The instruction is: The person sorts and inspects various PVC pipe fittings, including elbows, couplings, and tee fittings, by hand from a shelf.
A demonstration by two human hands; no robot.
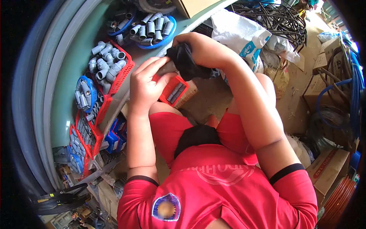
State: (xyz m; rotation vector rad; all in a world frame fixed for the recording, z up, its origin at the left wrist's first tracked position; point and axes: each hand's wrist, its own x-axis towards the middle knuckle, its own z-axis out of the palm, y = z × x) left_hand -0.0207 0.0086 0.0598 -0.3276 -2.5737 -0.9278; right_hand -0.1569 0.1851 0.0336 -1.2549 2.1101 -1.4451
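- Black crumpled cloth [185, 63] bunches in my curled right hand [204, 49].
- My left hand [146, 82] pinches a rounded grayish piece [167, 68] against it.
- Probably wiping; next likely calls for steady pinching.

Hardware storeroom with grey pipe fittings [151, 28]

A pale green, smooth surface [85, 32] runs along the left, bordered by long grey curved bands [42, 76] that fade into darkness at the edge. The dusty brown floor [295, 86], scattered with small pale scraps, stretches along the right. Bright light falls at the upper right, beside a greyish ribbed panel [336, 20]. A tangled heap of black cable [280, 21] and a brown cardboard box [328, 168] stand on the floor.
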